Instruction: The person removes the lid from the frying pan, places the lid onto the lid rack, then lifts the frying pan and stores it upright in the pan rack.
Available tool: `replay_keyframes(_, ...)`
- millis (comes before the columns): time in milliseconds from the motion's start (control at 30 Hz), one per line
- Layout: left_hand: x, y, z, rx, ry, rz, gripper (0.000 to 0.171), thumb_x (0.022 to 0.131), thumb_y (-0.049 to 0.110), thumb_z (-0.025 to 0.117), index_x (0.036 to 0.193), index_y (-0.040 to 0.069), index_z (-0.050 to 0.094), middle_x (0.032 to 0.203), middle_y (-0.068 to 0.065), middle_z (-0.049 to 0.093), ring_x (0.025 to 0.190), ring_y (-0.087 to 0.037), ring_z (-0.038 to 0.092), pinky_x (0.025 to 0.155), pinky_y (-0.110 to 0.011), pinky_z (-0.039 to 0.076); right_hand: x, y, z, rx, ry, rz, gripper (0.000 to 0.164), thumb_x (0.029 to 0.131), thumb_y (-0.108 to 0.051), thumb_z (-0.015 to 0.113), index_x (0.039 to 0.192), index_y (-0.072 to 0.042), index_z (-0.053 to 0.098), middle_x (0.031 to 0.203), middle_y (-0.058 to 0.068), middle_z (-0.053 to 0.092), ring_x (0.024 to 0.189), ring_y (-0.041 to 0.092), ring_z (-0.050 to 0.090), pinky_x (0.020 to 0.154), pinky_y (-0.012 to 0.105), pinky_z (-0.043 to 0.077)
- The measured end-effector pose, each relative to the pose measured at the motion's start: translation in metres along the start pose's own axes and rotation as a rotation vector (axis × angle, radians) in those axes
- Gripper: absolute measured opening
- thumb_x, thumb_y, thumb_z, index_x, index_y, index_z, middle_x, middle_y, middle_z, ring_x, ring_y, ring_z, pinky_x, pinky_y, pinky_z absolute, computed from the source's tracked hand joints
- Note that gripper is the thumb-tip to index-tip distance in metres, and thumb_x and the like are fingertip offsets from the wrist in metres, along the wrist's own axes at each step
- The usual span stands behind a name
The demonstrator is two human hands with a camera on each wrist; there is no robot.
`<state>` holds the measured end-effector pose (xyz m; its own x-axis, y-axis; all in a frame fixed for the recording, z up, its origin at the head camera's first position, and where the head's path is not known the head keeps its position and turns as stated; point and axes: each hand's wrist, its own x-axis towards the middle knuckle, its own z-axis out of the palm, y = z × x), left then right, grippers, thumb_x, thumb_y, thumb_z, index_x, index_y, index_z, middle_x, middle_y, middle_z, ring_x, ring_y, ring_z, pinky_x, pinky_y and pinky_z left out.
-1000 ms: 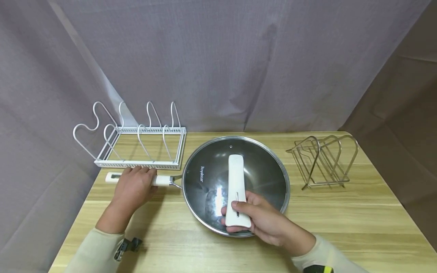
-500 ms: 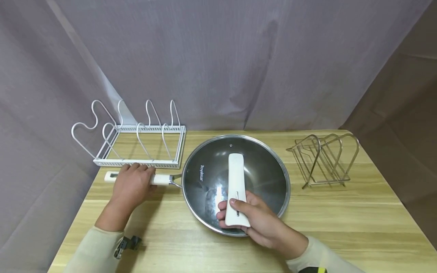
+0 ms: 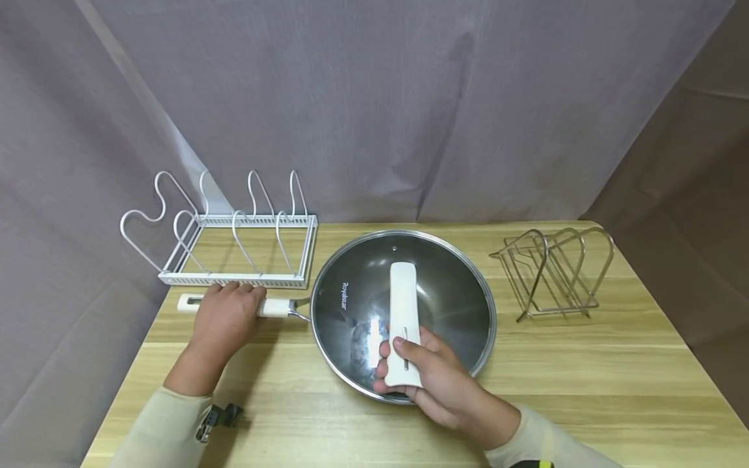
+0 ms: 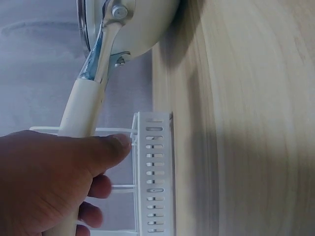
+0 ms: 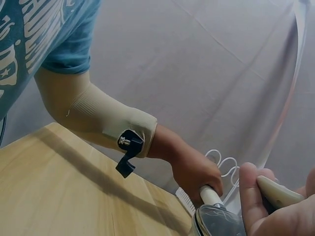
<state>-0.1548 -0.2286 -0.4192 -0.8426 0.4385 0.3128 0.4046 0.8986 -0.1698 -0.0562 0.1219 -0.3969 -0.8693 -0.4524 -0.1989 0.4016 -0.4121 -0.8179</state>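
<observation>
A frying pan (image 4: 142, 29) with a white handle (image 3: 274, 307) stands on the wooden table, its cream outside showing in the left wrist view. My left hand (image 3: 228, 318) grips that handle, fingers wrapped round it. Over the pan lies a dark glass lid (image 3: 450, 286) with a metal rim. The lid has a long white handle (image 3: 404, 292). My right hand (image 3: 441, 374) holds the near end of this lid handle, thumb on top and fingertips curled beneath. In the right wrist view the right palm (image 5: 290, 221) hides part of the lid.
Just behind the left hand stands a white wire rack (image 3: 234, 281) with upright loops. At the right is a smaller metal wire rack (image 3: 556, 312). A grey cloth (image 3: 351, 110) hangs behind the table (image 3: 573, 377).
My right hand has shifted slightly left along with its sleeve, and its fingers have adjusted under the lid handle. The left hand keeps its grip; pan and lid stay nearly still.
</observation>
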Motion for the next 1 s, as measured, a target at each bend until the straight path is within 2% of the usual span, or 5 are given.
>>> replay_keyframes(100, -0.0004, 0.0003, 0.0002, 0.000, 0.013, 0.006, 0.032, 0.071, 0.021, 0.087, 0.081, 0.010, 0.060, 0.081, -0.010, 0.070, 0.078, -0.035, 0.064, 0.068, -0.050, 0.050, 0.0011, 0.0017, 0.0012, -0.028, 0.018, -0.003, 0.031, 0.110, -0.018, 0.048, 0.127, 0.003, 0.033, 0.101, 0.008, 0.058, 0.083, 0.019, 0.065, 0.081, 0.043, 0.060)
replay_keyframes(333, 0.0000, 0.0001, 0.0028, 0.009, 0.042, 0.018, 0.029, 0.073, 0.019, 0.085, 0.077, 0.010, 0.057, 0.077, -0.009, 0.069, 0.074, -0.033, 0.063, 0.065, -0.048, 0.049, 0.0021, 0.0031, 0.0024, -0.053, 0.031, -0.012, 0.042, 0.110, -0.021, 0.048, 0.138, 0.004, 0.029, 0.098, 0.007, 0.055, 0.079, 0.017, 0.062, 0.074, 0.038, 0.059)
replay_keyframes(733, -0.0006, 0.0015, 0.0028, 0.000, 0.035, 0.019, 0.029, 0.077, 0.017, 0.083, 0.074, 0.013, 0.054, 0.073, -0.008, 0.067, 0.071, -0.034, 0.063, 0.065, -0.049, 0.050, 0.0036, 0.0054, 0.0044, -0.076, 0.086, -0.024, 0.037, 0.110, -0.015, 0.045, 0.138, 0.003, 0.030, 0.093, 0.006, 0.053, 0.074, 0.018, 0.059, 0.068, 0.036, 0.057)
replay_keyframes(1000, -0.0003, 0.0014, 0.0035, 0.006, 0.059, 0.020, 0.030, 0.074, 0.014, 0.084, 0.074, 0.012, 0.054, 0.072, -0.009, 0.067, 0.070, -0.034, 0.062, 0.063, -0.048, 0.049, 0.0016, 0.0020, 0.0048, -0.113, 0.069, -0.038, 0.037, 0.110, -0.016, 0.044, 0.135, 0.007, 0.029, 0.093, 0.006, 0.054, 0.074, 0.017, 0.060, 0.068, 0.035, 0.059)
